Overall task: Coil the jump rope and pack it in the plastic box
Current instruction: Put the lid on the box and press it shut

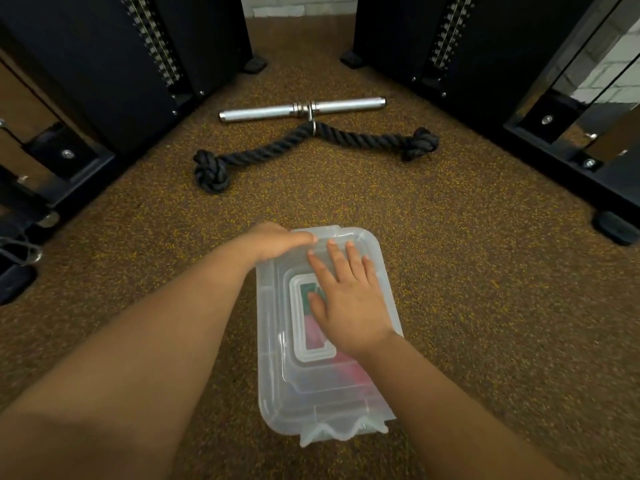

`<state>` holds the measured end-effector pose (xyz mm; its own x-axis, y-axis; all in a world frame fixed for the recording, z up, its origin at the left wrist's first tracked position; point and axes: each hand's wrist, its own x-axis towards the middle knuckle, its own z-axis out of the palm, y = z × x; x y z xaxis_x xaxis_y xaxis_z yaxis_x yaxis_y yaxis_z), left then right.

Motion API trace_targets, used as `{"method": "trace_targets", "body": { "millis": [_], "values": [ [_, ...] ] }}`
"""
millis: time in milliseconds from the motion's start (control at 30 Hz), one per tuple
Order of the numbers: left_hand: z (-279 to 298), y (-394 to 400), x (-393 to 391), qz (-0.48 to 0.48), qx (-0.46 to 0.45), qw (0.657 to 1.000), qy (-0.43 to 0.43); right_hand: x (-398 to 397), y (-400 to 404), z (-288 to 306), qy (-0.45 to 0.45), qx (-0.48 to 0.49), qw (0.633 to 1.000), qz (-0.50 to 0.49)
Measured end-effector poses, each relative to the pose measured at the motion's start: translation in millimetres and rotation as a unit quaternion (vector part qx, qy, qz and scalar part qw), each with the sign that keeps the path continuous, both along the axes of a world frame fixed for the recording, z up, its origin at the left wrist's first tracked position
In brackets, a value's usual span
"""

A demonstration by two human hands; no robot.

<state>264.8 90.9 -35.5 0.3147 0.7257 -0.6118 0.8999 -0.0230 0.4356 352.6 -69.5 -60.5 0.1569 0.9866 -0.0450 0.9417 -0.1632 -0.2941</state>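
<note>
Both hands press the lid onto the plastic box.

The right hand (346, 299) lies flat, fingers straight, on the lid (311, 386), apparently to seat it; the left hand (277, 242) curls over the plastic box (273, 368) at its far left corner, likely steadying it. Pink and green shapes, probably the jump rope (313, 332), show inside. Beyond the box lie a black knotted rope attachment (311, 143) and a steel bar handle (301, 109).

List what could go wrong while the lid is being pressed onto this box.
The right hand presses flat mid-lid while the left hand works the far corner; the near edge may stay unlatched.

Pink and green contents show through the plastic box; a loop could get pinched under the rim.
</note>
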Motion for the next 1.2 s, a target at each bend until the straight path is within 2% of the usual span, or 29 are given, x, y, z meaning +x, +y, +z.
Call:
{"method": "trace_targets", "body": {
  "millis": [100, 200, 333, 433, 500, 567, 667, 800, 900, 1067, 1200],
  "values": [
    [2.1, 5.3, -5.0, 0.032, -0.089, 0.995, -0.035, -0.7, -0.2, -3.7, -0.002, 0.011, 1.000, -0.006],
    [-6.0, 8.5, -7.4, 0.055, -0.110, 0.987, -0.105, -0.7, -1.7, -7.5, -0.002, 0.024, 1.000, -0.015],
    [-7.2, 3.8, -2.7, 0.094, -0.071, 0.973, -0.198, -0.5, -3.4, -5.1, 0.012, 0.031, 0.999, -0.016],
    [-7.9, 0.3, -0.1, 0.066, -0.017, 0.975, -0.210, 1.8, -2.9, -2.3, 0.074, 0.046, 0.996, -0.020],
    [-9.0, -2.1, 1.0, 0.023, 0.036, 0.981, -0.189, 8.1, 0.7, -1.2, 0.131, 0.107, 0.984, -0.050],
    [-10.5, -5.1, 2.3, -0.016, 0.075, 0.982, -0.171, 18.7, 9.5, -1.2, 0.146, 0.165, 0.971, -0.089],
    [-14.8, -8.5, 2.9, -0.038, 0.107, 0.982, -0.150, 35.8, 32.8, 2.3, 0.137, 0.113, 0.977, -0.117],
    [-21.8, -9.5, 1.6, -0.044, 0.129, 0.981, -0.137, 58.2, 63.7, 7.2, 0.171, -0.009, 0.982, -0.086],
    [-21.2, -10.7, 0.9, -0.034, 0.137, 0.980, -0.141, 66.5, 69.0, 7.7, 0.192, -0.055, 0.978, -0.065],
    [-24.5, -16.8, 0.5, -0.001, 0.163, 0.974, -0.156, 73.9, 67.1, 8.3, 0.258, -0.048, 0.961, -0.090],
    [-28.8, -20.9, 1.1, 0.026, 0.182, 0.967, -0.174, 74.2, 67.5, 7.2, 0.258, -0.018, 0.962, -0.088]
  ]
}}
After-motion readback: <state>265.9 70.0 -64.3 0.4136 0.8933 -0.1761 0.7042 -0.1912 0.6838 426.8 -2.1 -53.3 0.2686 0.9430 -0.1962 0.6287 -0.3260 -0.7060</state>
